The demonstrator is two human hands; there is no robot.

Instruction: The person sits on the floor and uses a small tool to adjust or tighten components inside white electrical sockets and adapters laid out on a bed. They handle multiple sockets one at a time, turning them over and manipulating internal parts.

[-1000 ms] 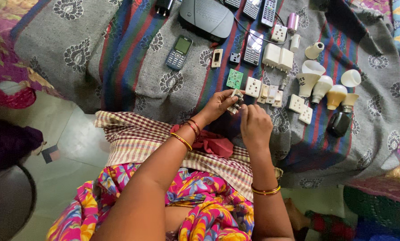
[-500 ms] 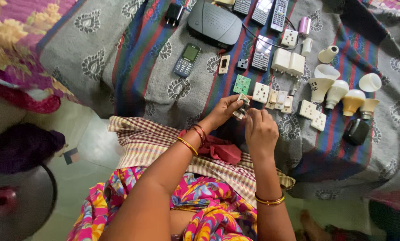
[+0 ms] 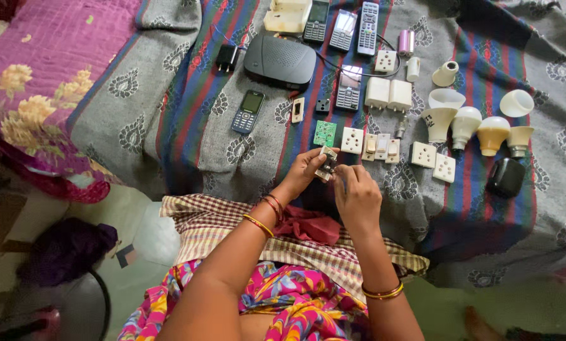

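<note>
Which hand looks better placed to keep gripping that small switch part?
The left hand, I'd say: its fingers already wrap the small switch part from the side. The right hand only meets it with fingertips, so it seems freer for fiddling.

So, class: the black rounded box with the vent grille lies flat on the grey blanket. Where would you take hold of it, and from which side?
Grip the black box across its two long edges, from above. It lies flat with its broad top up, so only those edges give the fingers opposing faces. Come from the near-left side, where the blanket is barer; a cable leaves its right end, and phones lie beside that.
</note>
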